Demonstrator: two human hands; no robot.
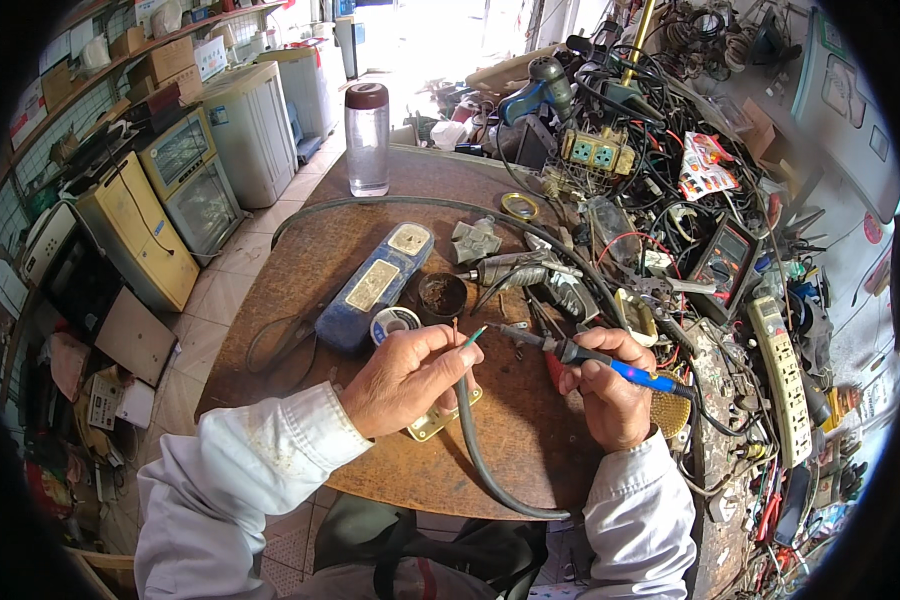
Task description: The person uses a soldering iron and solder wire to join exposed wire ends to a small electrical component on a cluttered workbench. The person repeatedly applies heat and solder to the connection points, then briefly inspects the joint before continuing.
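Grey cable (pixel 467 430) lower ctr of frame, its green wire (pixel 475 338) pinched in L hand (pixel 405 380), R hand (pixel 615 395) right of ctr closed round blue soldering iron (pixel 635 374), tip near wire.

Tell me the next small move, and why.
Probably rest the tip of the soldering iron on the end of the green wire: the right hand points the iron there, close by, and the left hand holds the wire out.

Cable end (pixel 476 337) left of soldering iron (pixel 570 351), bottle (pixel 368 145) behind, multimeter (pixel 727 257) right.
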